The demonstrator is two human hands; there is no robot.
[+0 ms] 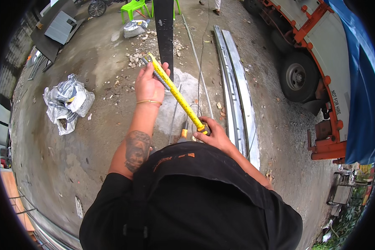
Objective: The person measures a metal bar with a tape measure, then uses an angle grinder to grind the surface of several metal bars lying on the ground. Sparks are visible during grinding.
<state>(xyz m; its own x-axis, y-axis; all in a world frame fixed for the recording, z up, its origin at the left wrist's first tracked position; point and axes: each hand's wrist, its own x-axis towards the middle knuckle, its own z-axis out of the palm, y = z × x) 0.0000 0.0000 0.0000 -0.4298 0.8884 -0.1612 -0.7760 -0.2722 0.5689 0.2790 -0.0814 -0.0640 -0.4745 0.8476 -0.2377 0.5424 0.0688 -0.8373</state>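
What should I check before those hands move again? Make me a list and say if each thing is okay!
1. Left hand at the tape's far end: ok, its fingers are there.
2. Right hand on the tape's case: ok.
3. Tape pulled out straight: ok, it looks straight between the hands.
4. Grey rod lined up exactly with the tape's end: cannot tell, too small to see.
5. Ground tidy: not ok, stones, bags and metal bars lie about.
6. Feet clear of things: cannot tell, the person's feet are hidden.
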